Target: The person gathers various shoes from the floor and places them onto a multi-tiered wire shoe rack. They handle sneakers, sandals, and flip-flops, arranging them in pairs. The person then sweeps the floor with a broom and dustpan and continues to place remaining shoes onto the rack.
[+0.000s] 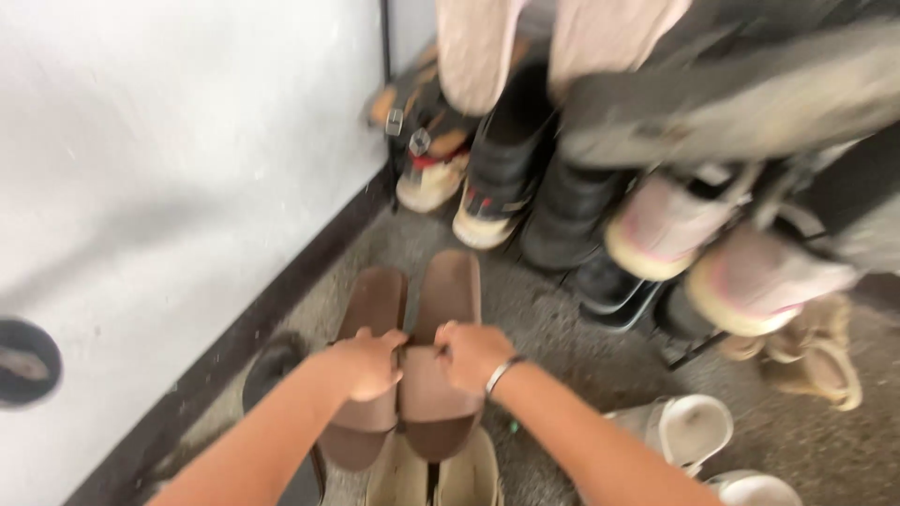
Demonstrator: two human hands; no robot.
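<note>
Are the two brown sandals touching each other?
Touching. The head view shows the left brown sandal and the right brown sandal pressed side by side under the left hand and right hand, with no floor between them there.

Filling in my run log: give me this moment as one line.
left hand: grips left brown slide | right hand: grips right brown slide | slides: side by side on floor | behind: shoe rack
</note>
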